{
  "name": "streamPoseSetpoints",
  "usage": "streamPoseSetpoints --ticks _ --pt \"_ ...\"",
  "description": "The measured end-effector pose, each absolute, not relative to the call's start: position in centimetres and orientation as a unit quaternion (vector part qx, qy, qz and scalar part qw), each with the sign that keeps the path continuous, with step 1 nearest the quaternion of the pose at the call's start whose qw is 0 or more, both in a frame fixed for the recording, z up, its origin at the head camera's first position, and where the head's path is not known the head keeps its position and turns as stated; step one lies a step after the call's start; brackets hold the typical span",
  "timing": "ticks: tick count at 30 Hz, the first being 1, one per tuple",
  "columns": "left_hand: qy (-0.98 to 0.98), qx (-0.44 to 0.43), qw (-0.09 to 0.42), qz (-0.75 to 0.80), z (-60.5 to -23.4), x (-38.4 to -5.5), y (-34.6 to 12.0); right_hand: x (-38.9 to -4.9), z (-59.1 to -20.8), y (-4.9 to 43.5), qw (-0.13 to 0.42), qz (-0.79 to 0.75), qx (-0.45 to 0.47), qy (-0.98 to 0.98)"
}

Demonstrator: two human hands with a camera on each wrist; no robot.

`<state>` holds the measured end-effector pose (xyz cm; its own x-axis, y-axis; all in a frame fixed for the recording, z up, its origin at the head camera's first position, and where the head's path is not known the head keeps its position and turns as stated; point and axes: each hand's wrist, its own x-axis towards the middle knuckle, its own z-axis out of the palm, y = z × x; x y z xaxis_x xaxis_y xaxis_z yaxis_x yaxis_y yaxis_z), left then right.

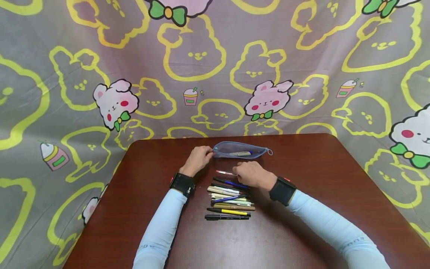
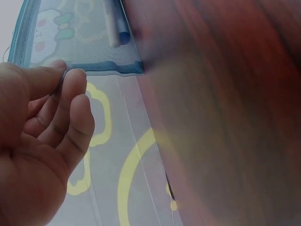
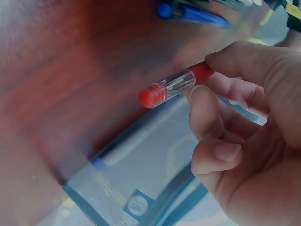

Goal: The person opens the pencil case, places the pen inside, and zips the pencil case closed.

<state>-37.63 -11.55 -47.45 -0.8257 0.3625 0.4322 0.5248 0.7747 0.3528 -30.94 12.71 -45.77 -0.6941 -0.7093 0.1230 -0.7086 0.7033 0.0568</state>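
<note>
In our right hand [image 1: 254, 175] we pinch a red-ended clear pen [image 3: 178, 88] between thumb and fingers, its free end pointing away from the palm. Our left hand [image 1: 197, 160] pinches the left end of the blue mesh pouch [image 1: 224, 148], where pens [image 1: 239, 153] lie. The pinched pen is between the pouch and a column of assorted pens [image 1: 231, 212] nearer us on the brown table [image 1: 141, 209]. Beyond hangs a patterned cloth [image 1: 218, 89].

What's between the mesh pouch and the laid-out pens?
The head view shows the right hand and the red-ended pen it pinches, between the mesh pouch and the laid-out pens.
</note>
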Motion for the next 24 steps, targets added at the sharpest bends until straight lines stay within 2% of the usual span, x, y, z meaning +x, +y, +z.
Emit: streamPoseSetpoints --ticks 24 --pt "-0.929 -0.231 0.172 -0.233 -47.7 -37.6 -11.7 -32.0 -39.9 14.1 0.151 -0.009 0.360 -0.921"
